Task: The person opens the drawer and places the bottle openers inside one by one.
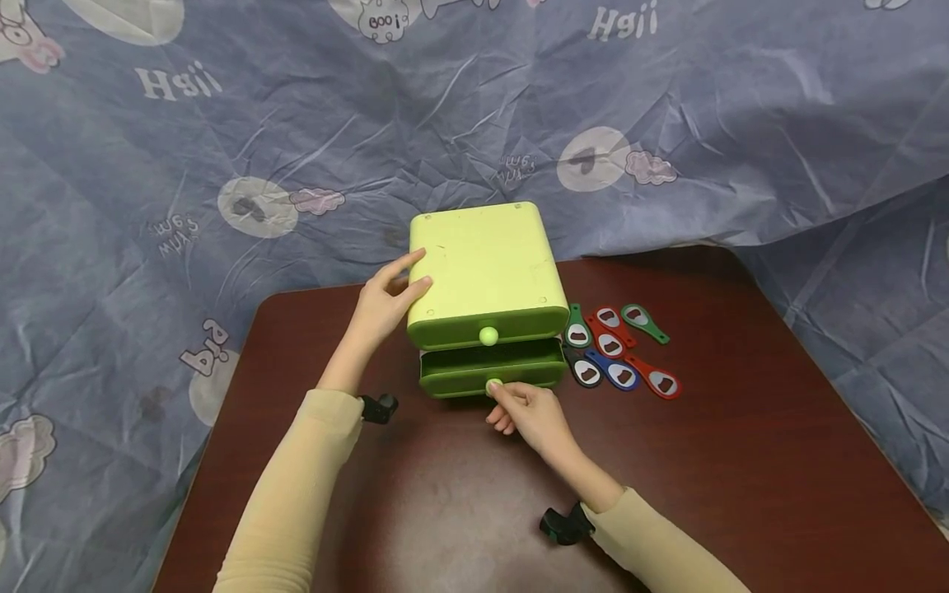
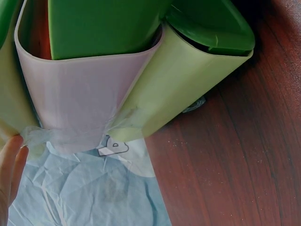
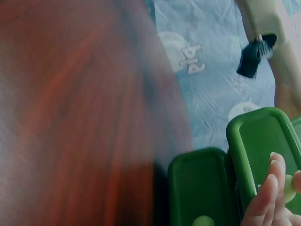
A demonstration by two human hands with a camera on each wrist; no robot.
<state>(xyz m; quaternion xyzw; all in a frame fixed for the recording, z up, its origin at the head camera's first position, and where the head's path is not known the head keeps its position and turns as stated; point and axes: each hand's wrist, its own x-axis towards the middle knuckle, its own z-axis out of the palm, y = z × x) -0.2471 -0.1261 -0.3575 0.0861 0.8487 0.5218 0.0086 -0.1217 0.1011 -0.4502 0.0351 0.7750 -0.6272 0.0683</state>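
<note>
A pale green drawer cabinet (image 1: 482, 255) with dark green drawer fronts stands on the table. My left hand (image 1: 385, 301) steadies its left edge, thumb and a finger resting on the top; fingertips show in the left wrist view. With thumb and index finger, my right hand (image 1: 535, 416) pinches the round knob (image 1: 493, 385) of a pulled-out drawer (image 1: 452, 384). The top drawer (image 1: 445, 333) is closed. In the right wrist view a lower drawer (image 3: 202, 183) sits below the pulled-out one; the head view hides it. The inside of the pulled-out drawer is mostly shadowed.
Several flat bottle openers lie right of the cabinet, among them a red one (image 1: 662, 381), a blue one (image 1: 617, 372) and a green one (image 1: 643, 319). A printed blue-grey cloth (image 1: 371, 148) hangs behind the dark red table (image 1: 741, 428).
</note>
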